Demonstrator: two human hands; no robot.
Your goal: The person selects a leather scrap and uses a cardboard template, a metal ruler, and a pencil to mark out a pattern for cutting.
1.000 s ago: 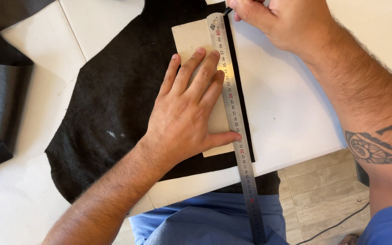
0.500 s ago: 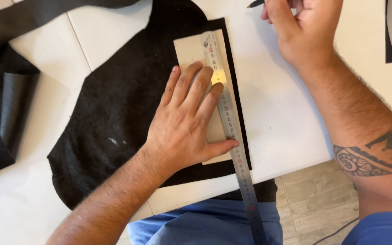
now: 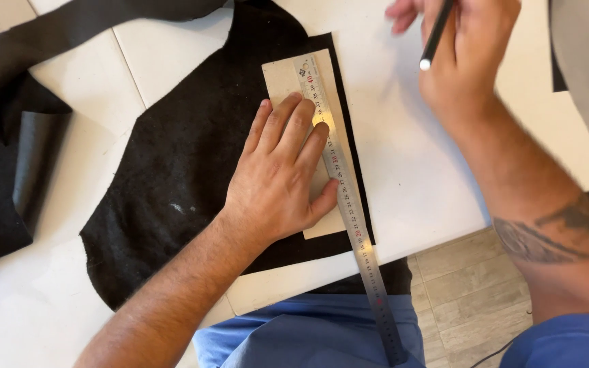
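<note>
Steel ruler (image 3: 344, 197) lies flat across a beige card template (image 3: 288, 82), which rests on a black piece of rough leather (image 3: 172, 170) spread over the white table (image 3: 410, 177). The left hand (image 3: 281, 184) presses down with its fingers spread, palm on the template and fingertips on the ruler's left edge, pinning both in place. A second ago the right hand (image 3: 465, 61) was working at the ruler's far tip; since then it has drawn away toward one o'clock and now hangs above bare table, closed around a dark pen-like tool (image 3: 436, 34) whose pale end points down and toward the person. From that I judge the stroke along the ruler's edge to be finished or broken off, while the hold-down has not been released.

Ruler's long axis runs from roughly eleven o'clock, at the template's top edge, to five o'clock, where its near end juts off the table's edge over the person's blue clothing (image 3: 308, 337). More dark material (image 3: 8, 163) lies folded at nine o'clock.
</note>
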